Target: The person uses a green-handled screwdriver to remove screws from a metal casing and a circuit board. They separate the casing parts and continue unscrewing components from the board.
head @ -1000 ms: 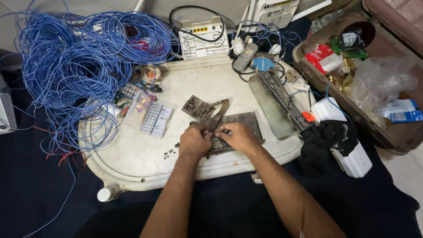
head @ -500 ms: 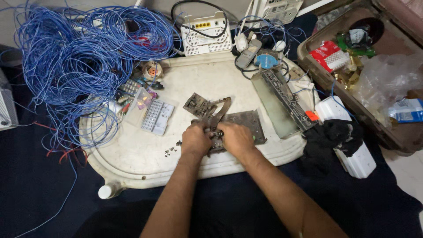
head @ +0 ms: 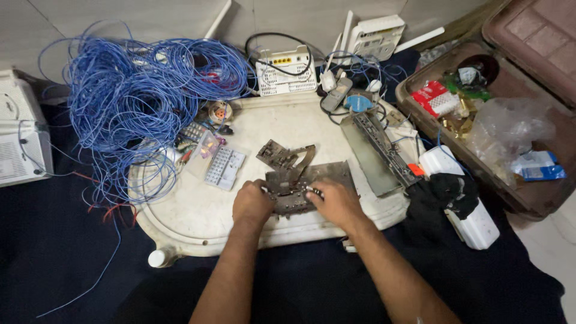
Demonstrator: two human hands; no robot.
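Two hands (head: 294, 204) on metal plate (head: 312, 183), white tray (head: 198, 222), dark floor cloth (head: 54, 252).

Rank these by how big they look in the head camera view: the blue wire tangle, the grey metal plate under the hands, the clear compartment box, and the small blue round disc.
1. blue wire tangle, by far the largest
2. grey metal plate, partly hidden by both hands
3. clear compartment box
4. small blue round disc, smallest, though it lies farther from the camera

the white oval worktop (head: 198, 222) carried grey metal plates (head: 327, 175), a long metal rail (head: 384, 150), a clear compartment box (head: 225, 168) and blue cable loops (head: 150, 162) along its left edge.
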